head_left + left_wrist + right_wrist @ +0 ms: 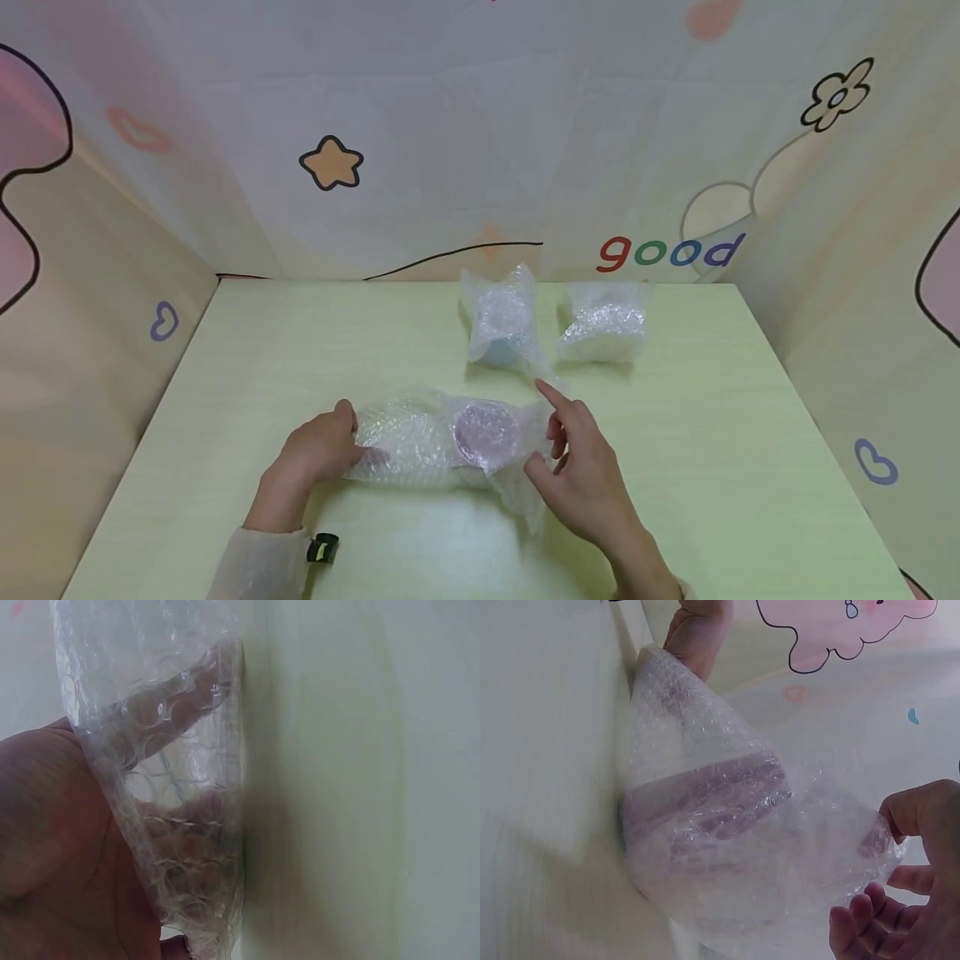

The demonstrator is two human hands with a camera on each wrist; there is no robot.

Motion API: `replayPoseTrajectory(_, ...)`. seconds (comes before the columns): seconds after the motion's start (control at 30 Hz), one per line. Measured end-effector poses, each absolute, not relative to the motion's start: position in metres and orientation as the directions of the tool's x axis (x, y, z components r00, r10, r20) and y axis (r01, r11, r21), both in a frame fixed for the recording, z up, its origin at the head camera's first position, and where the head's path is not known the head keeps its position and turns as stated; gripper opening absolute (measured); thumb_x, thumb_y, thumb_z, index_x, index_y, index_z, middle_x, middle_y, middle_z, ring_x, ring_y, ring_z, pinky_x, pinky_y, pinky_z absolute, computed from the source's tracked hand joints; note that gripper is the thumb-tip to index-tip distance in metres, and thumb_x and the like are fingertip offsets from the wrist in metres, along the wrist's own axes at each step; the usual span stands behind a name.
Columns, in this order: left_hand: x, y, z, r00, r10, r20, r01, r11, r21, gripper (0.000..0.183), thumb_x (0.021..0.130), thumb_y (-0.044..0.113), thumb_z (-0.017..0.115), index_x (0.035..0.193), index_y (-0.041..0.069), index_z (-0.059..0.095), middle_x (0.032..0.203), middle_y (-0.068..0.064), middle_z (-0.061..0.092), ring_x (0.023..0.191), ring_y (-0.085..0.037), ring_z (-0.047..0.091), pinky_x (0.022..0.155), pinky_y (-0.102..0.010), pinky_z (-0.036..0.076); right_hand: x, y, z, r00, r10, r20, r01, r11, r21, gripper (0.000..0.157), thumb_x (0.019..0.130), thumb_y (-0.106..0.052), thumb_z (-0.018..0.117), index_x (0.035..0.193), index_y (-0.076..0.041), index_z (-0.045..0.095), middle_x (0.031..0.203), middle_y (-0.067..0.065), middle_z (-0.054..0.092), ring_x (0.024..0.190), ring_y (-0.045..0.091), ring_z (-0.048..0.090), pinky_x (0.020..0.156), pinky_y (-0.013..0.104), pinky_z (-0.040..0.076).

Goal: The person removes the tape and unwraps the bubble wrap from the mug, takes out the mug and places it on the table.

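A bubble-wrapped bundle lies across the front of the pale table, with a round pinkish item showing through its right part. My left hand holds the left end of the wrap; in the left wrist view, fingers show through the clear film. At the other end, my right hand pinches the loose edge of the wrap, its index finger stretched forward. From the right wrist view, the pinkish item stays covered by wrinkled film, and its exact kind is hidden.
Behind the bundle stands another wrapped item, pinkish above and bluish below. Right of it sits a white wrapped item. Printed curtains enclose the table at the back and both sides.
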State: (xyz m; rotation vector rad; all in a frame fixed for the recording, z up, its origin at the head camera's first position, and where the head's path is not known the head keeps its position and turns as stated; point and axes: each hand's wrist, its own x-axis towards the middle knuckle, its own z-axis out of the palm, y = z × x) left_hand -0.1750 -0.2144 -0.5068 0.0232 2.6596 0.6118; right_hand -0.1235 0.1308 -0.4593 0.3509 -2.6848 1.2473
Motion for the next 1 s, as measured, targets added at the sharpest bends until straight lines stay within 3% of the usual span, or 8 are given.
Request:
replayPoseTrajectory(0.4, -0.175, -0.214, -0.505, -0.911, 0.099, -0.401, -0.092, 0.898, 0.43, 0.048, 0.09, 0.037, 0.08, 0.108, 0.003, 0.052, 0.084, -0.007, 0.063, 0.071, -0.022, 0.057, 0.061, -0.035, 0.044, -0.126, 0.142, -0.46, -0.968, -0.087, 0.236, -0.238, 0.611, -0.755, 0.076, 0.071, 0.009, 0.057, 0.138, -0.026, 0.057, 0.093, -0.002, 0.048, 0.075, 0.01, 0.048, 0.06, 0.021, 0.047)
replayPoseTrajectory(1.0, -0.175, -0.215, -0.506, -0.907, 0.096, -0.41, -0.101, 0.896, 0.432, 0.05, 0.089, 0.04, 0.081, 0.108, 0.004, 0.052, 0.082, -0.006, 0.062, 0.07, -0.022, 0.056, 0.061, -0.034, 0.043, -0.128, 0.154, -0.457, -0.99, 0.031, 0.14, -0.093, 0.6, -0.795, 0.048, 0.084, 0.002, 0.063, 0.129, -0.015, 0.06, 0.091, 0.001, 0.052, 0.077, 0.015, 0.055, 0.065, 0.024, 0.051)
